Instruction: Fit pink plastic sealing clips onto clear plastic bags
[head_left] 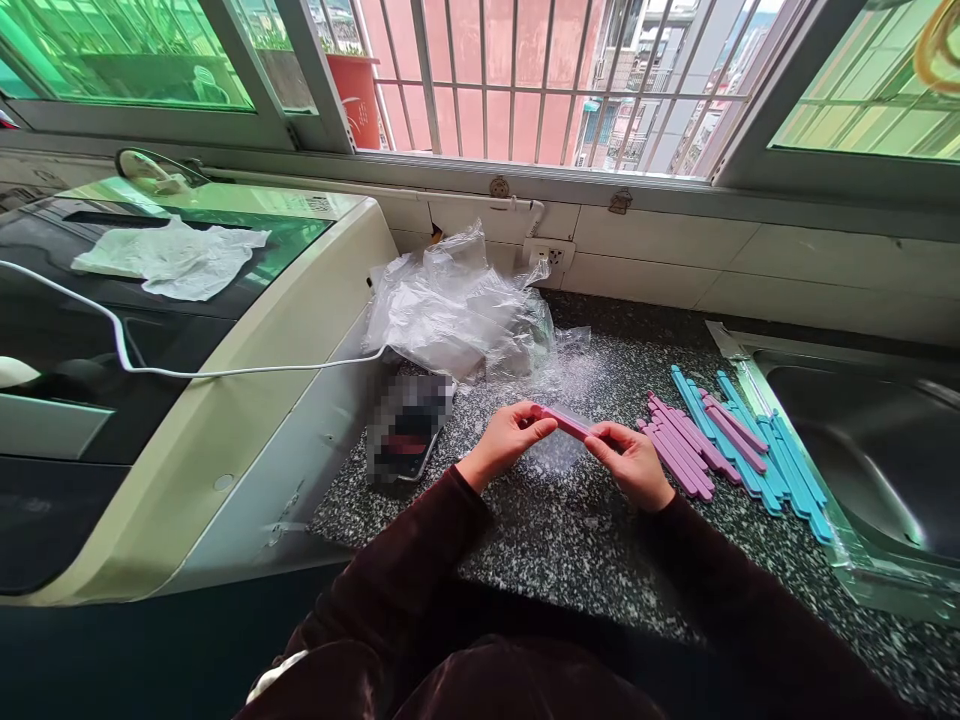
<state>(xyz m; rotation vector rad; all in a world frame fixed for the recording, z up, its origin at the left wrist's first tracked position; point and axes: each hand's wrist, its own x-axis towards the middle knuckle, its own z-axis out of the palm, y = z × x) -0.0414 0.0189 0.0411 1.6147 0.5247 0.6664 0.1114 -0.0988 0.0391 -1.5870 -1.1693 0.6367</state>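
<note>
Between my two hands, over the speckled counter (540,540), is a narrow pink strip (568,421) with what looks like clear plastic along it. My left hand (514,437) pinches its left end between thumb and fingers. At its right end my right hand (631,462) grips in the same way. Just to the right of that hand lies a loose pile of similar pink strips (679,445). Several blue strips (784,455) lie beside and partly under them, up to the sink's edge. The exact kind of these strips I cannot make out.
Crumpled clear plastic bags (472,310) lie behind my hands by the wall socket (551,256). A phone (411,430) rests left of them. A large cream machine (300,300) with a white cable (262,370) stands left; a metal sink (870,450) is at right.
</note>
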